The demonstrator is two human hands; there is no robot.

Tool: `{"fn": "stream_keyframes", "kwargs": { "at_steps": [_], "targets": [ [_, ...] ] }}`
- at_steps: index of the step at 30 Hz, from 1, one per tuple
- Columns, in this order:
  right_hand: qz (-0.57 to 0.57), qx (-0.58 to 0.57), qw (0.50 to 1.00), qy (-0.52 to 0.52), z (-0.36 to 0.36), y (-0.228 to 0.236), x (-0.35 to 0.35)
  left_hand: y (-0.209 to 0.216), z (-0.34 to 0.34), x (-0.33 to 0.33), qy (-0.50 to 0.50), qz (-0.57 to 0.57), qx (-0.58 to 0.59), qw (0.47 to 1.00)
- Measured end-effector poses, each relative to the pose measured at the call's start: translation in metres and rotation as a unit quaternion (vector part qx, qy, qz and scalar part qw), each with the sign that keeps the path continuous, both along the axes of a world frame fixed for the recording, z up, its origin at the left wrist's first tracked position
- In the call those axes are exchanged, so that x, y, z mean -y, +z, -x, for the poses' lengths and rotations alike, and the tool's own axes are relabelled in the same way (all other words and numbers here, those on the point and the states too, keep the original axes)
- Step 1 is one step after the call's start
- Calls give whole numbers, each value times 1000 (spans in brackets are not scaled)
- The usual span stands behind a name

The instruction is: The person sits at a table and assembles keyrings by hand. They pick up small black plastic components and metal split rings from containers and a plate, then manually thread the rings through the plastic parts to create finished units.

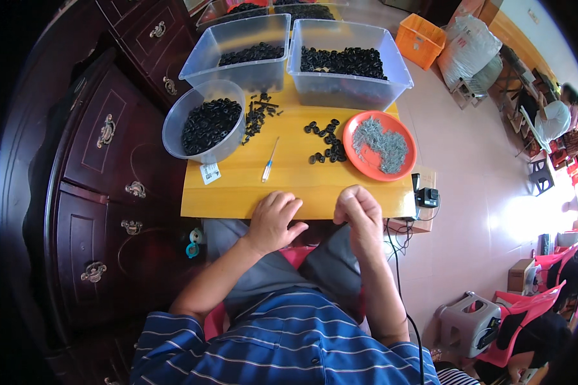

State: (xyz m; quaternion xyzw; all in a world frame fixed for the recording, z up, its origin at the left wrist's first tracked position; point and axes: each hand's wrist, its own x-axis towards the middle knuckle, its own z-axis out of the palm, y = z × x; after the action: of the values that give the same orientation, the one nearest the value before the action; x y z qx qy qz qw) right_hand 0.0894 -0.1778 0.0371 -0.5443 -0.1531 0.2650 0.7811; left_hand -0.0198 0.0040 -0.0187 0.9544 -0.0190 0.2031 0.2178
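My left hand (273, 221) rests at the front edge of the yellow table (237, 204), fingers loosely bent and thumb apart, with nothing seen in it. My right hand (361, 215) is closed just right of it, over the same edge; whether its fingers hold something small is hidden. Ahead of the left hand lies a thin tool with a slim shaft and a blue-and-clear handle (266, 172), perhaps a small screwdriver. Beyond my right hand sits an orange-red plate (348, 152) of small silvery metal pieces (392, 154). Small black oval parts (327, 138) lie loose beside it.
A round clear tub (171, 142) of black parts stands at the left, near loose black pieces (257, 119). Two clear bins (237, 70) (347, 90) line the back. Dark cabinets (90, 160) border the left; a black device (427, 197) with cables stands off the right corner.
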Motion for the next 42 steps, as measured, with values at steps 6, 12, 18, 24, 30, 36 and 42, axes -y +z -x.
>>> {"fn": "stream_keyframes", "kwargs": {
  "at_steps": [6,12,18,24,30,36,42],
  "targets": [
    [78,50,995,31,-8,-54,-12,-18,3,0,-36,-49,106,993],
    [118,92,983,108,-4,-68,-12,-22,1,-4,-54,-48,120,990],
    [127,115,979,109,-2,-65,-10,-19,-3,-3,-72,-64,123,988],
    [166,147,971,92,-2,-65,-10,-26,-1,-5,-81,-57,149,984],
    [163,111,971,132,-4,-62,-8,1,-7,0,-53,60,139,987],
    [19,-95,983,153,-8,-45,-2,30,-36,15,-62,166,142,974],
    [-43,-138,984,102,-17,-49,4,34,-56,17,-102,255,74,959]
  ]
}}
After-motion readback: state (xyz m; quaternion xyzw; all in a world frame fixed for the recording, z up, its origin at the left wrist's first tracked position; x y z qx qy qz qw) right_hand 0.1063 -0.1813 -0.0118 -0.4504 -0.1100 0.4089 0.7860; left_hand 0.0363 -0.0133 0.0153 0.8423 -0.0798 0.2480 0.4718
